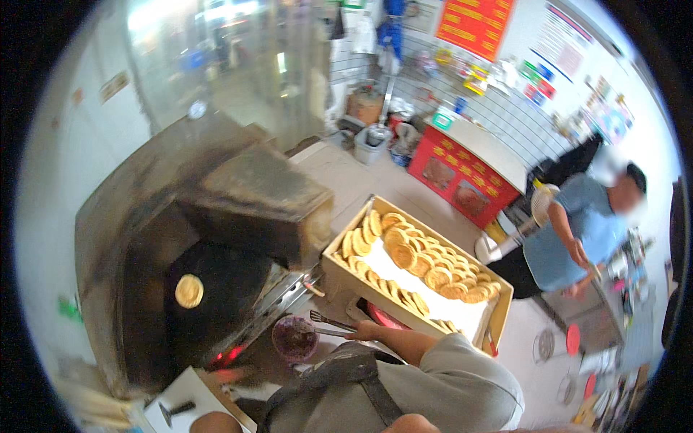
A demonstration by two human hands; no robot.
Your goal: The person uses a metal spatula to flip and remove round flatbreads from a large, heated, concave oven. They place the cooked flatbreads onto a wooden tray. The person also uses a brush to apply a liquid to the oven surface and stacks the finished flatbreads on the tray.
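Observation:
My right hand [366, 330] grips metal tongs [334, 323], whose slotted end points left. The tongs' tips are just above or beside a purple-rimmed bowl [296, 340]. To the left, one round flatbread [189, 291] lies on the dark floor of a deep, sooty oven [227, 319]. Beyond my right hand, a shallow wooden tray [420, 328] with a white lining holds many golden flatbreads [403, 255], leaning in overlapping rows. My left hand is out of view; only a bit of bare skin shows at the bottom edge.
A metal rail [270, 303] with a red glow runs along the oven's front. A white board [184, 403] with a black-handled scraper [176, 411] is at bottom left. A co-worker [574, 233] in light blue stands at a worktable [587, 311]. A red counter [452, 176] stands behind the tray.

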